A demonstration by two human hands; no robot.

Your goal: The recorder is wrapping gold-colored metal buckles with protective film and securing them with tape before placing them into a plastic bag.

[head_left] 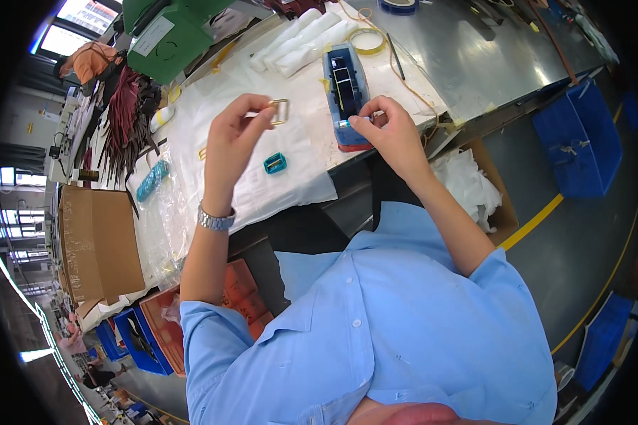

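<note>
My left hand (239,131) is raised over the white-covered bench and pinches a gold rectangular metal buckle (282,111) between thumb and fingers. At the front end of a blue tape dispenser (356,62), my right hand (397,138) has thumb and forefinger closed on the end of the tape (345,122). A dark roll (342,85) sits inside the dispenser. Below and between my hands lies a small teal-wrapped piece (275,163) with a gold-coloured middle. Another gold piece (202,153) shows partly beside my left forearm.
Rolled white sheets (298,42), a yellow tape roll (367,41) and a cord lie at the back. A green machine (166,42) stands far left, near dark red strips (127,110). Cardboard box (103,241) at left; orange crate (244,290) below; blue bin (581,142) at right.
</note>
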